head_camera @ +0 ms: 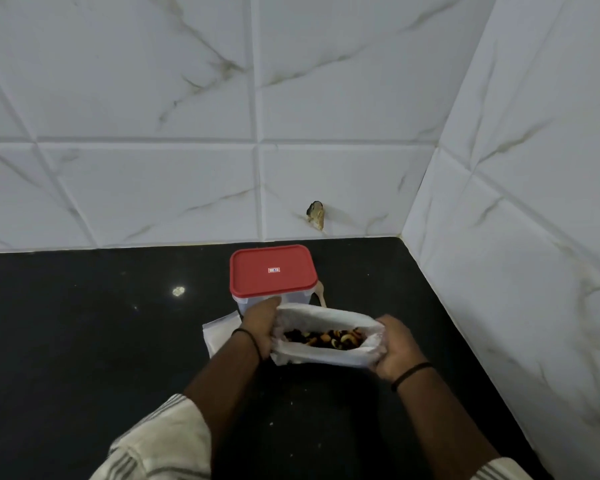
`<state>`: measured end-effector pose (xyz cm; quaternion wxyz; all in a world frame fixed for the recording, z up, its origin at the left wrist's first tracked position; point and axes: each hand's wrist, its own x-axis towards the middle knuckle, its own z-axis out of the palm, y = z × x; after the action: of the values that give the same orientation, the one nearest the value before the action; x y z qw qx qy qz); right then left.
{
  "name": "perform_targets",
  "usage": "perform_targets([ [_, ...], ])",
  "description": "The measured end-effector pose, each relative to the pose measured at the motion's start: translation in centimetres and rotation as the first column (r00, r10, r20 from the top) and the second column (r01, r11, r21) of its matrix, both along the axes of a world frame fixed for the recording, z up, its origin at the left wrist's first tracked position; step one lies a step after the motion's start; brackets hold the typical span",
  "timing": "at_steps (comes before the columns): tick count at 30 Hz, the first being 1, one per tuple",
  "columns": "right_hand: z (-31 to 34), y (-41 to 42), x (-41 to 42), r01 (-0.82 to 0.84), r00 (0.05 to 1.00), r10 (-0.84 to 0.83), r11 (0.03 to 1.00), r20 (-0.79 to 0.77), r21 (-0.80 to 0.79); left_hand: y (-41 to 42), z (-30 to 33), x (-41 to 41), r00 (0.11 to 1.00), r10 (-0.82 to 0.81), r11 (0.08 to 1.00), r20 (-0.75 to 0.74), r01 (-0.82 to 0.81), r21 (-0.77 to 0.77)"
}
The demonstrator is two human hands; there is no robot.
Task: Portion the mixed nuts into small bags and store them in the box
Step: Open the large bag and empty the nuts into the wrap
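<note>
black countertop (84,341) meets marble-look wall tiles (153,98). near its back edge stands a clear box (271,299), red lid (272,270) on. just in front, left hand (260,327) and right hand (394,351) grip a white bag's (326,356) open mouth, mixed nuts (326,337) inside.

A crinkled translucent white plastic bag (326,341) is held open above the black tabletop, gripped at each end of its mouth. Inside lie mixed nuts (324,338), brown, tan and dark pieces. Behind it stands a clear rectangular plastic box (253,301), upright and closed by a red lid (272,270). Small flat white bags (219,332) lie beside the box.
</note>
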<state>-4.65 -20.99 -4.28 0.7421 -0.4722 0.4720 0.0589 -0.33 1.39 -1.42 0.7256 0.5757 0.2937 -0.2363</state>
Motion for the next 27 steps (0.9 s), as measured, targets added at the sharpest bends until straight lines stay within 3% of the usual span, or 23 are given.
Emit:
perform_targets([
  [6,1.0,-0.9,-0.8,-0.090,0.993,0.091,0.996,-0.068,0.014,-0.7,-0.3,0.6,0.997,-0.075,0.997,-0.001,0.075,0.018],
  [9,1.5,-1.0,-0.5,-0.273,0.957,0.238,0.931,-0.164,-0.243,-0.7,-0.5,0.7,0.993,-0.120,0.992,-0.006,0.120,0.036],
  [10,1.6,-1.0,-0.6,-0.344,0.933,0.278,0.873,-0.228,-0.345,-0.7,-0.4,0.8,0.991,-0.135,0.989,0.006,0.134,0.057],
  [12,1.6,-0.8,-1.3,-0.519,0.855,0.360,0.602,-0.374,-0.607,-0.8,-0.2,1.0,0.983,-0.180,0.980,0.021,0.178,0.088],
  [13,1.6,-0.7,-1.7,-0.527,0.843,0.375,0.429,-0.386,-0.734,-0.7,0.0,1.1,0.977,-0.210,0.975,0.025,0.207,0.086],
  [14,1.6,-0.3,-1.9,-0.462,0.861,0.388,0.326,-0.329,-0.825,-0.7,0.2,1.2,0.971,-0.239,0.968,0.031,0.235,0.086],
  [16,2.2,0.9,-2.1,-0.316,0.853,0.501,0.277,-0.145,-0.907,-0.8,0.6,1.3,0.951,-0.305,0.947,0.059,0.296,0.121],
  [17,2.3,1.7,-1.8,-0.302,0.796,0.598,0.261,-0.092,-0.917,-0.9,0.7,1.5,0.938,-0.336,0.935,0.084,0.322,0.148],
  [20,2.4,3.4,-0.8,-0.421,0.555,0.816,0.104,-0.165,-0.901,-1.2,1.6,1.7,0.899,-0.410,0.905,0.155,0.379,0.196],
  [22,1.7,4.1,-0.4,-0.422,0.477,0.837,-0.048,-0.267,-0.905,-1.2,2.0,2.0,0.865,-0.465,0.878,0.188,0.423,0.223],
  [24,1.0,4.4,-0.2,-0.364,0.492,0.823,-0.102,-0.284,-0.926,-1.1,2.0,2.3,0.841,-0.500,0.854,0.208,0.439,0.280],
  [27,0.2,4.7,-0.3,-0.302,0.575,0.783,-0.064,-0.236,-0.951,-1.2,1.6,2.1,0.839,-0.474,0.864,0.269,0.383,0.327],
])
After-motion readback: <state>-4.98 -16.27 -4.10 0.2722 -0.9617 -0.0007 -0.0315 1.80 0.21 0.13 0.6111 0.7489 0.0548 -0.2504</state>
